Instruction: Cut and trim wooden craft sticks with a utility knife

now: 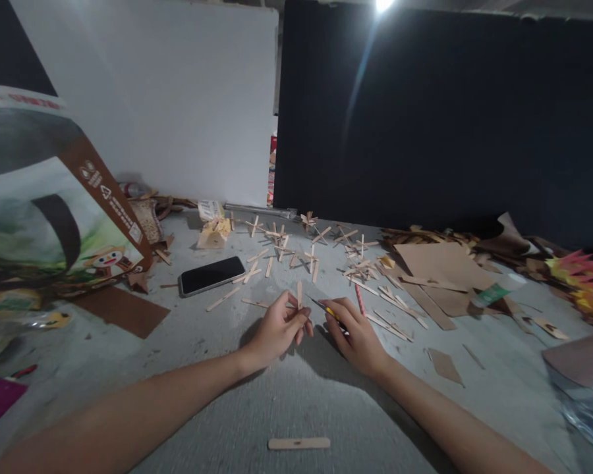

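Note:
My left hand [281,322] is closed on a flat wooden craft stick [299,294], which stands up from between the thumb and fingers. In my right hand [353,332] is a craft knife [330,309] with a yellow handle; its thin blade points left toward the stick, apart from it. A single craft stick [299,444] lies on the grey table [217,408] between my forearms. Beyond my hands, several crossed stick pieces [282,247] stand and lie about. More loose sticks [390,326] lie just right of my right hand, beside a red striped stick [360,299].
A black phone [212,276] lies left of the sticks. Brown cardboard sheets [435,270] and a glue bottle [499,289] are at the right. A large printed box [54,204] stands at the left. White and black panels [439,112] close off the back.

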{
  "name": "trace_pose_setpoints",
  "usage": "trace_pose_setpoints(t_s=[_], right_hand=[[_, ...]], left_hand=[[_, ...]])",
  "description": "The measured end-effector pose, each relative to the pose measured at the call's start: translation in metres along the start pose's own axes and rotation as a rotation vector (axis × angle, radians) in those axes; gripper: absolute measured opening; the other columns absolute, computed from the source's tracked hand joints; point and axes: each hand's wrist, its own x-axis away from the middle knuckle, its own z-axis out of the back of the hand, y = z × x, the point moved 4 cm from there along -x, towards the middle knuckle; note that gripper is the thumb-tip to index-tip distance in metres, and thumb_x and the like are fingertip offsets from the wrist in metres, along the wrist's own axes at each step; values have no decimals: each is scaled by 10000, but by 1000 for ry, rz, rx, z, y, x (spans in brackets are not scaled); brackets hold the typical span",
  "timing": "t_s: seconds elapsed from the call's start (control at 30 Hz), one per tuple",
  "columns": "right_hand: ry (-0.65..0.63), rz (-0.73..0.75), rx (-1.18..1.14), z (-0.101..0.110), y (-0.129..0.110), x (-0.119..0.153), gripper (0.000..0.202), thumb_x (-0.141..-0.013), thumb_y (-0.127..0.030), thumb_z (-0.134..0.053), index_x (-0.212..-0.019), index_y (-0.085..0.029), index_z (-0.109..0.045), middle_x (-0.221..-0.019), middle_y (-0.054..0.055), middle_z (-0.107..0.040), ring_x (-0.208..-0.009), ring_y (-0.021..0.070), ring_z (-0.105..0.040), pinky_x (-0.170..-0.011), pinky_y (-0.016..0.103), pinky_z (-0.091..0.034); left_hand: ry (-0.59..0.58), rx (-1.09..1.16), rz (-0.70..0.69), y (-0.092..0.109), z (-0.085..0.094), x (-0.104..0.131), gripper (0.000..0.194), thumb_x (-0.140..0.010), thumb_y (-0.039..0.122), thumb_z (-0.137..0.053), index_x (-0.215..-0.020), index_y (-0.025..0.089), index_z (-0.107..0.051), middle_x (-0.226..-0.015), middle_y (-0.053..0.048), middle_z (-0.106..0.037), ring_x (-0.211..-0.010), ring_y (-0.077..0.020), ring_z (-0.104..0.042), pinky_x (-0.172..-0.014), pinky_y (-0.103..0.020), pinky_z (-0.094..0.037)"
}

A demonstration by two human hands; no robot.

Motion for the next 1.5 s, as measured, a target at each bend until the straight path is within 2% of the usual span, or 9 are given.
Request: trace_pose_setpoints(t_s=[0.43,0.63,0.8,0.97,1.1,1.2,1.27,1.4,1.5], right_hand=[[-5,-27,0,0,2,1,342,-1077,-206,-441,-1399,-270,-538,-1094,90,-650,-986,208,-684,-852,326,-574],[-10,-125,56,1,8,4,271,-1095,-274,-360,-1275,-221,-555,-1019,90,-646,-897,213,-675,-790,322,-561],[-146,-316,196,5,12,-6,264,-1088,-343,-329,-1017,-235,-560,-941,86,-661,-798,231,-663,-696,318,-489],[-427,-561,265,13,7,-10,246,-1081,-338,-327,-983,-231,-526,-646,11,-605,-577,214,-604,-546,283,-286],[-515,-565,214,13,-8,-2,225,-1072,-347,-354,-1105,-212,-532,-663,27,-652,-586,206,-623,-541,271,-255],[-501,-600,149,9,-17,7,252,-1068,-356,-357,-1178,-196,-518,-666,32,-670,-579,206,-628,-540,264,-273],[-484,-621,124,5,-21,11,252,-1066,-356,-369,-1181,-195,-525,-644,23,-656,-560,203,-617,-538,262,-281],[-447,-657,148,1,-22,13,210,-1056,-338,-400,-1127,-211,-551,-652,14,-624,-588,203,-611,-548,260,-281],[-422,-685,131,2,-19,14,193,-1046,-332,-415,-983,-222,-560,-681,16,-612,-621,191,-596,-574,253,-303]], left_hand=[[24,-33,24,-4,2,-1,510,-841,679,-689,-815,222,-464,-645,6,-686,-434,-91,-491,-476,-232,-361],[62,-485,-112,3,11,-5,458,-967,552,-559,-665,208,-565,-669,-27,-640,-707,-192,-585,-711,-312,-449],[-82,-825,-231,5,15,-10,365,-988,350,-524,-657,227,-617,-721,-70,-625,-874,-276,-562,-866,-411,-452],[-437,-1148,-326,0,14,-8,273,-929,119,-472,-708,204,-608,-847,-123,-630,-1010,-317,-569,-994,-479,-408],[-337,-998,-262,5,26,-19,275,-998,171,-422,-812,209,-621,-894,-92,-649,-936,-274,-600,-878,-394,-459],[-208,-839,-158,9,35,-28,162,-994,257,-525,-889,220,-642,-807,-38,-656,-777,-228,-607,-736,-317,-439],[-167,-830,-119,10,38,-30,167,-968,271,-589,-814,219,-628,-712,-13,-629,-677,-208,-578,-674,-294,-403],[-190,-918,-165,13,32,-25,350,-944,333,-647,-621,227,-560,-587,0,-542,-588,-200,-510,-642,-305,-390],[-297,-1031,-281,17,24,-19,382,-966,308,-606,-596,221,-567,-665,-35,-551,-774,-243,-562,-771,-348,-438]])
